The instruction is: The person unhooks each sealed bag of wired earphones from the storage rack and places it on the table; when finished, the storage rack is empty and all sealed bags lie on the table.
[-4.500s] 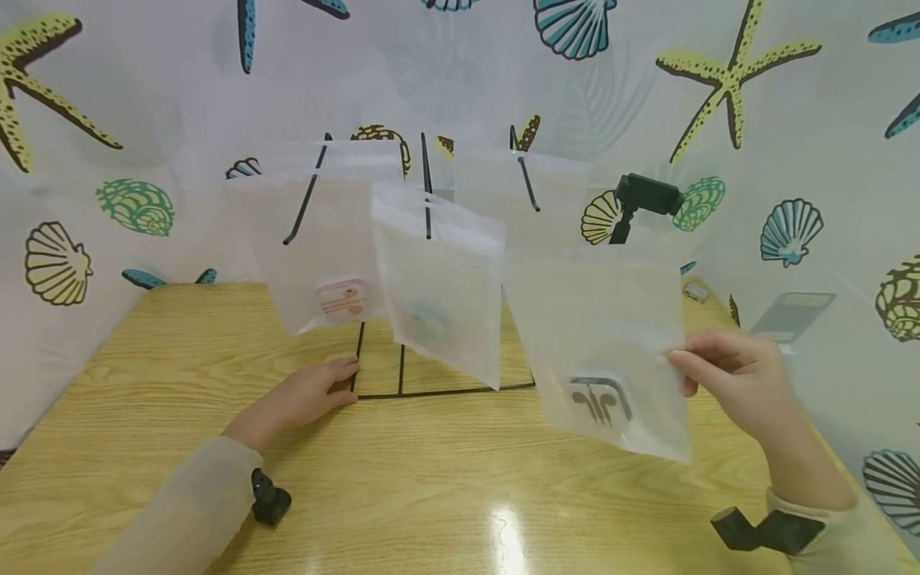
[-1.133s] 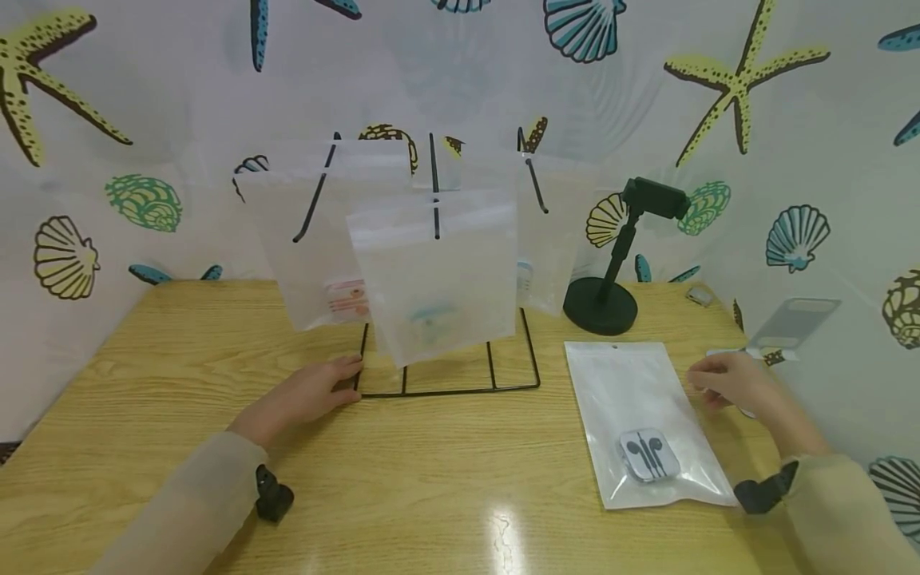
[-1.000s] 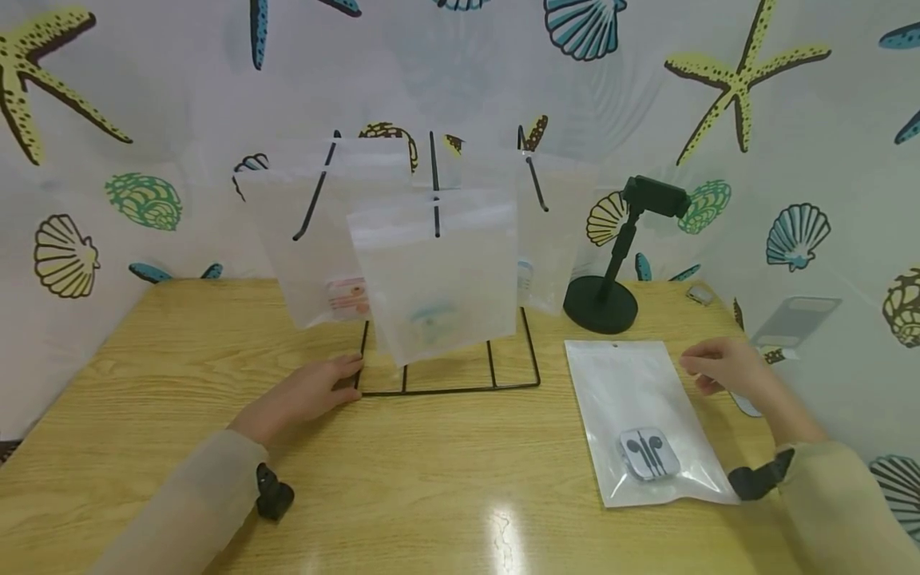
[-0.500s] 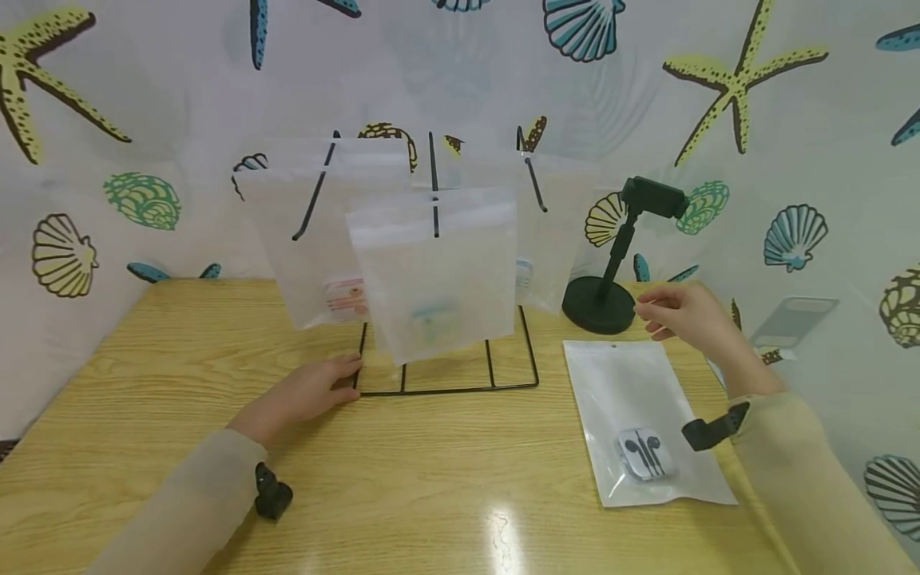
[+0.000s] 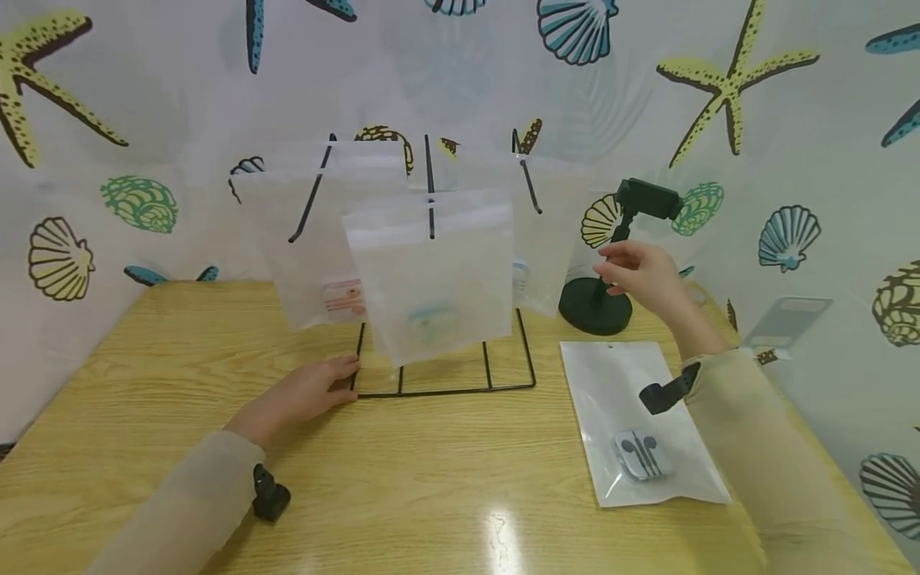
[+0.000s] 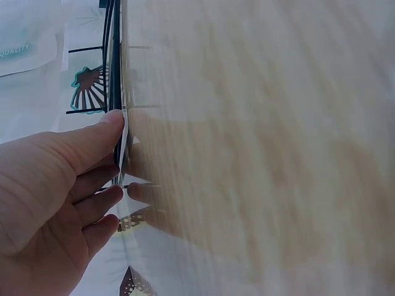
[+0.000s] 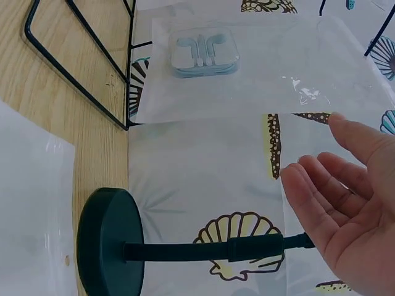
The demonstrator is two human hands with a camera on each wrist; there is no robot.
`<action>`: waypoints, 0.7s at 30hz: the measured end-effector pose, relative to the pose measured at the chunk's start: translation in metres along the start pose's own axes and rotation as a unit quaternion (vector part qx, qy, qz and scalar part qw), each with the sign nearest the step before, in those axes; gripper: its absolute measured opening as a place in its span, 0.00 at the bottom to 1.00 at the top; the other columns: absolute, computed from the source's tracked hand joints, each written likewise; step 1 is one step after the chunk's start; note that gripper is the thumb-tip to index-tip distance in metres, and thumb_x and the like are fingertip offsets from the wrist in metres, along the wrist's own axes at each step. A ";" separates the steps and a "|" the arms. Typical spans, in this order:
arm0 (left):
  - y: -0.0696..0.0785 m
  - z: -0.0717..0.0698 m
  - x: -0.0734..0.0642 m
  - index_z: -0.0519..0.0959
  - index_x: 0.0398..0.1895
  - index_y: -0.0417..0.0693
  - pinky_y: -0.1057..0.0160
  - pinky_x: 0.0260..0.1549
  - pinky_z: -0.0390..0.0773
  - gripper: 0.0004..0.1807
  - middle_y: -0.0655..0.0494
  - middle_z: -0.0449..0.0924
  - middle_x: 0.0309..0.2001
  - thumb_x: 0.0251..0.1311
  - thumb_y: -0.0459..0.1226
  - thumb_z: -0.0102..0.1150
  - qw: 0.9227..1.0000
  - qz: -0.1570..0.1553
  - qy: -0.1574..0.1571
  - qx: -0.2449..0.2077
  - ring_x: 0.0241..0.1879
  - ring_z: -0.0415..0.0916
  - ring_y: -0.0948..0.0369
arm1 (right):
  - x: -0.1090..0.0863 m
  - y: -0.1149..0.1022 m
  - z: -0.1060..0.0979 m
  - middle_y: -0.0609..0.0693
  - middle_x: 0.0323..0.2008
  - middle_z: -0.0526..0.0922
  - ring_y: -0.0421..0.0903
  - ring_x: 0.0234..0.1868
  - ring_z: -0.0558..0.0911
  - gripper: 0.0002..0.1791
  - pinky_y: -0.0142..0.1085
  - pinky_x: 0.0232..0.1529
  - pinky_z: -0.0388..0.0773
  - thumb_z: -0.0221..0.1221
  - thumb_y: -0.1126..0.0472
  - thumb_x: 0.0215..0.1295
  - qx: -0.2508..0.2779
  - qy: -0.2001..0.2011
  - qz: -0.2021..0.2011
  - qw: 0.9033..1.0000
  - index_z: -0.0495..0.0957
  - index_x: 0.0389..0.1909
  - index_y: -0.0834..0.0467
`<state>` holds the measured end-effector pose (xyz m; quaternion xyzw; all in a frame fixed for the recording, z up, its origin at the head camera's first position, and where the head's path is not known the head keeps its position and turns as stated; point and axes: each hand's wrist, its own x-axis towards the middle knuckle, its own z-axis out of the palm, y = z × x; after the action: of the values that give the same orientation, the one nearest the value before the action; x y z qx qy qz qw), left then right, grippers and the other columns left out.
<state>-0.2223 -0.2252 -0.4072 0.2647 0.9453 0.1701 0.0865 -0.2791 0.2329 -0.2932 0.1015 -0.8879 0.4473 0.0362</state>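
Observation:
In the head view, my left hand [image 5: 305, 395] holds the left side of the base of a black wire display rack [image 5: 442, 393]; in the left wrist view, thumb and fingertips meet the wire. Bags hang from its hooks: one on the left [image 5: 316, 263], one in the middle [image 5: 434, 275], and one on the right [image 5: 552, 239]. Flat cases show faintly through them. My right hand [image 5: 640, 275] is in the air right of that last bag, fingers loosely bent, holding nothing. An earphone bag [image 5: 611, 399] lies on the table below, a boxed earphone set [image 5: 641, 455] inside.
Behind the right hand stands a black stand [image 5: 595, 307] with a round base, partly hidden by it. The wooden table [image 5: 402, 487] ends at a patterned curtain [image 5: 216, 96]. A transparent card-like piece [image 5: 791, 319] is at the right edge.
The earphone bag my right hand held is now down on the table. That hand then moved up and left, away from the table's right side, towards the stand. My left hand stays put.

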 end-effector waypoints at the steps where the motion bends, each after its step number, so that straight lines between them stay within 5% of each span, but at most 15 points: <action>1: 0.000 0.000 -0.001 0.63 0.62 0.27 0.43 0.56 0.60 0.29 0.32 0.58 0.63 0.63 0.38 0.55 1.000 0.002 0.001 0.002 0.61 0.57 0.39 | 0.002 -0.002 0.002 0.61 0.43 0.79 0.56 0.41 0.77 0.23 0.32 0.34 0.79 0.57 0.55 0.64 0.005 0.005 -0.004 1.000 0.71 0.55 0.65; 7: 0.002 0.000 -0.002 0.63 0.61 0.27 0.44 0.56 0.60 0.29 0.32 0.59 0.63 0.63 0.37 0.55 1.000 0.004 0.001 0.002 0.61 0.57 0.39 | 0.016 -0.010 0.010 0.57 0.44 0.77 0.47 0.39 0.79 0.26 0.37 0.40 0.79 0.59 0.54 0.62 0.028 0.026 -0.034 0.999 0.71 0.57 0.63; 14: 0.003 -0.002 -0.001 0.62 0.62 0.27 0.43 0.57 0.60 0.29 0.32 0.58 0.63 0.63 0.37 0.55 1.000 -0.005 -0.004 -0.005 0.62 0.55 0.39 | 0.028 -0.020 0.018 0.58 0.50 0.75 0.49 0.48 0.76 0.27 0.37 0.44 0.77 0.59 0.56 0.62 0.075 0.027 -0.044 0.996 0.68 0.60 0.62; 21: 0.002 -0.003 -0.001 0.62 0.62 0.27 0.43 0.57 0.59 0.29 0.32 0.58 0.63 0.63 0.37 0.55 1.000 -0.003 -0.009 -0.005 0.62 0.55 0.39 | 0.036 -0.024 0.024 0.56 0.44 0.77 0.47 0.45 0.77 0.21 0.36 0.41 0.79 0.59 0.60 0.63 0.118 0.042 -0.037 0.991 0.72 0.55 0.62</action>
<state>-0.2211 -0.2248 -0.4036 0.2627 0.9444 0.1725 0.0966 -0.3084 0.1939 -0.2829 0.1193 -0.8223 0.5509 0.0778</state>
